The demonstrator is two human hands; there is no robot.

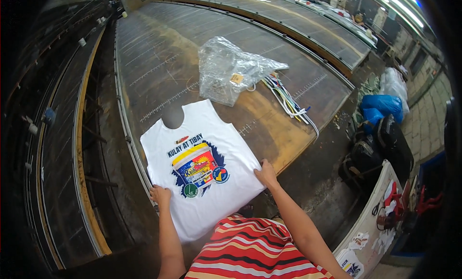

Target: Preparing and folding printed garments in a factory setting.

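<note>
A white sleeveless shirt [231, 154] with a colourful printed paint-bucket design lies spread at the near end of a long dark table [163, 43]. Its neckline points away from me, and the lower part hangs over the near edge towards my body. My left hand [161, 196] is closed on the shirt's left side, low down. On the opposite side, near the table's corner, my right hand [266, 175] grips the lower right edge of the cloth. Beyond the shirt rests a crumpled clear plastic bag [219, 69], with a bundle of coloured cords [288, 100] beside it.
Another long table [269, 12] runs along the back. To the right, blue [382, 106] and black bags [392, 139] sit on the floor. A pale side table [361, 231] at lower right holds printed cloth pieces and red-handled tools. Long rails [89, 96] line the left.
</note>
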